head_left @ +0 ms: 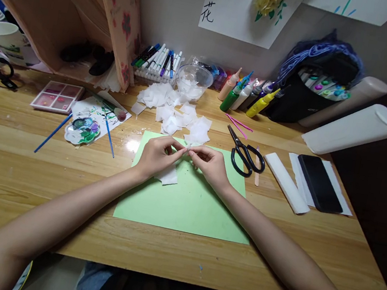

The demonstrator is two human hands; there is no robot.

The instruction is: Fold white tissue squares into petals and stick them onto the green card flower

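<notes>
On the left of the bench (pixel 0 158) I see a blue paintbrush (pixel 53 132) and a messy flower-shaped paint palette (pixel 87 132). Next comes green paper (pixel 183 212), with a heap of white paper squares (pixel 159 94) at its far edge. Over the green paper, the left hand (pixel 157 155) has its fingers pinched shut on a tiny white paper bit (pixel 188 147). The right hand (pixel 212 165) pinches it too, fingers closed, tips touching the left ones. Black scissors (pixel 242 150) lie just beside, then a phone (pixel 319 183).
</notes>
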